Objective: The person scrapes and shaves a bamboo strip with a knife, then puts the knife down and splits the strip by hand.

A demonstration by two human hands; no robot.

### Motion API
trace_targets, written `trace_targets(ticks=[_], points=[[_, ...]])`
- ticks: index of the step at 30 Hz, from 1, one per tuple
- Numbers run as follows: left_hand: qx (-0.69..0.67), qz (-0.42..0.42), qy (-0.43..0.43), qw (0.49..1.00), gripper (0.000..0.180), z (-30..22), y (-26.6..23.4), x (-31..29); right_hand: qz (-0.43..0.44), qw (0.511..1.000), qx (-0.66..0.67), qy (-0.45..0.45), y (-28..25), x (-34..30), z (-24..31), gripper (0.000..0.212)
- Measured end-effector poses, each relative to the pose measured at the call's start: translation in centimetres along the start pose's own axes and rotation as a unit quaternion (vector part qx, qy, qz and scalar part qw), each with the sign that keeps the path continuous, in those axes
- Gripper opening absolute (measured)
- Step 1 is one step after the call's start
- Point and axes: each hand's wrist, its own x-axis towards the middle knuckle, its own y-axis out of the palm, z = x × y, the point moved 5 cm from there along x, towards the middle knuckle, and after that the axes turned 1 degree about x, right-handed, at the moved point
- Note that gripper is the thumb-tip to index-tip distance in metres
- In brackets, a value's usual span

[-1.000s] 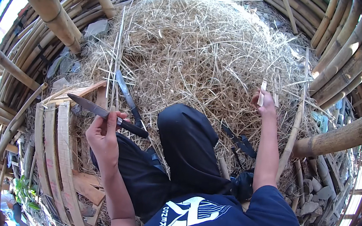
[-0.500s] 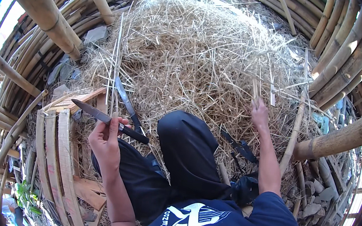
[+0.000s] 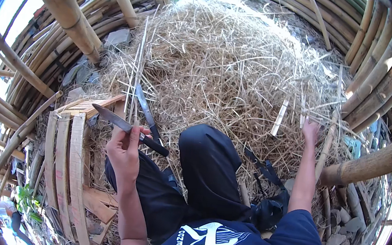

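Observation:
My left hand (image 3: 125, 150) is closed round a knife (image 3: 113, 117) with a dark blade and black handle, held above my bent leg. The blade points away to the left. Just beyond it, a second long knife (image 3: 144, 107) lies on the straw, its dark handle toward me. My right hand (image 3: 310, 130) reaches out to the straw on the right, at the near end of a pale bamboo strip (image 3: 302, 116); its fingers are too unclear to show a grip. Left of that hand, a short flat bamboo piece (image 3: 280, 116) lies on the straw.
Straw-like shavings (image 3: 211, 71) cover the ground before me. Long thin strips (image 3: 140, 58) lie on them at left. A slatted wooden crate (image 3: 76, 157) stands beside my left arm. A thick bamboo pole (image 3: 366, 159) juts in at right, near black straps (image 3: 265, 169). Bamboo stacks surround the place.
My right hand has let go of the bamboo piece, which now lies on the straw, and has moved right to another strip. My left hand still holds the knife. The view has shifted slightly.

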Motion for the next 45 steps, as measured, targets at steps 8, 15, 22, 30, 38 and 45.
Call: trace_targets(ticks=[8,15,22,30,38,45], points=[[0.017,-0.013,-0.001,1.0,0.015,-0.4,-1.0,-0.3,0.292,0.736,0.584,0.177,4.2,-1.6,3.5,0.045],[0.018,-0.014,-0.008,1.0,0.017,-0.3,-1.2,-0.3,0.257,0.726,0.632,0.083,-2.1,-2.5,6.7,0.04],[0.013,-0.01,0.008,1.0,0.025,-0.5,-1.0,-0.3,0.239,0.774,0.585,-0.032,-9.2,-0.9,6.5,0.041],[0.005,-0.008,0.012,1.0,0.024,-0.4,-1.4,-0.5,0.123,0.853,0.505,-0.04,-20.3,-2.0,7.1,0.038],[0.003,-0.009,0.012,1.0,0.023,-0.4,-2.1,-0.5,0.118,0.789,0.603,0.023,-28.2,-3.6,6.7,0.036],[-0.001,0.005,0.018,1.0,0.022,-0.6,-2.3,-0.5,0.016,0.783,0.622,-0.01,-34.6,-6.9,7.7,0.035]])
